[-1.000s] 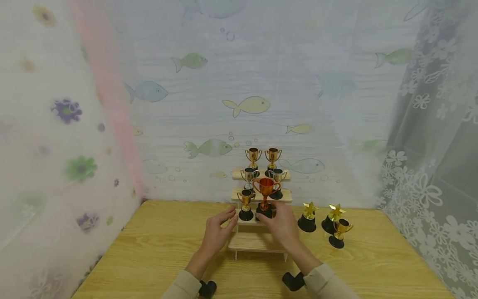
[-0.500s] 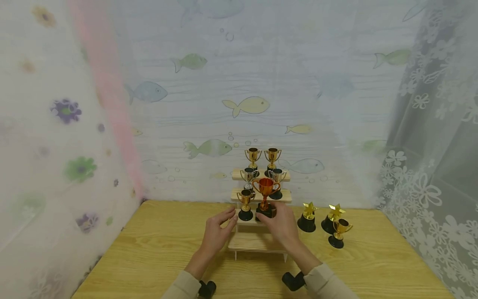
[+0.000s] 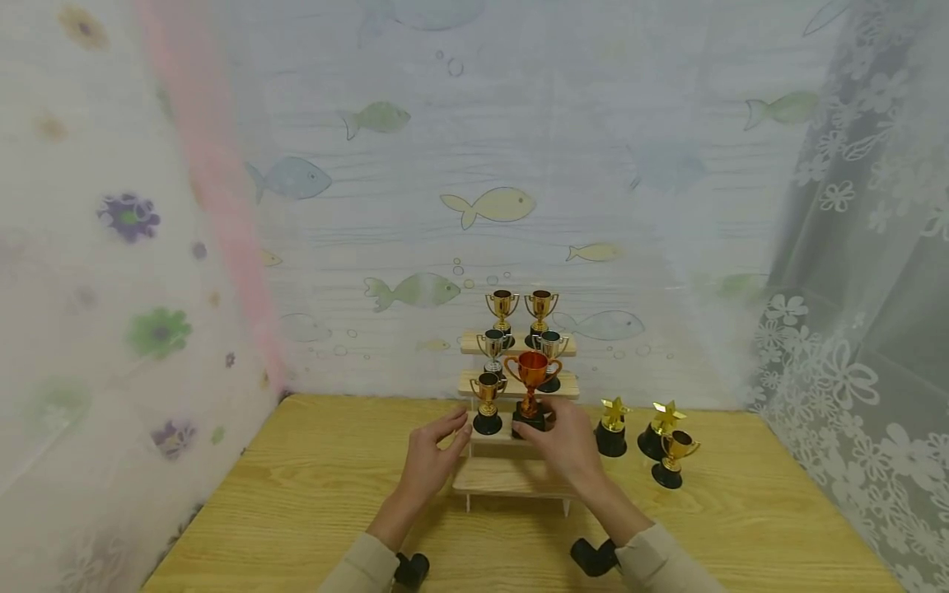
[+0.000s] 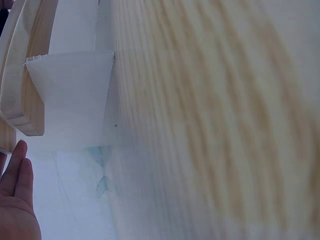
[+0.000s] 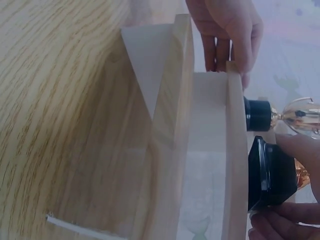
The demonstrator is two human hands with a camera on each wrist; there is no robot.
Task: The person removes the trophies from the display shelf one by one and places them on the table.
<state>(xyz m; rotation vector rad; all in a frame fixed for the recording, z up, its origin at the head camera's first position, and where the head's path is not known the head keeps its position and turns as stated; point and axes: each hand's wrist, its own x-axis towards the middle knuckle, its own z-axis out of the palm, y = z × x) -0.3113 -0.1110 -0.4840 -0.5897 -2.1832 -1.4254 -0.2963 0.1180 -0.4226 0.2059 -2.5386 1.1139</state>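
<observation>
Two-handed, lower centre: pinching orange trophy cup (image 3: pixel 531 371) low with right hand (image 3: pixel 572 445), presumably for balance, left hand (image 3: pixel 428 463) straight-fingered beside tiered stand (image 3: pixel 507 476).

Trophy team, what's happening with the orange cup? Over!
Left hand beside stand, holding nothing. Right hand grips orange cup by base, second-lowest step. Gold cup close on its left.

Right fingers (image 3: pixel 562 407) partly hide red trophy's base (image 3: pixel 528 416).
</observation>
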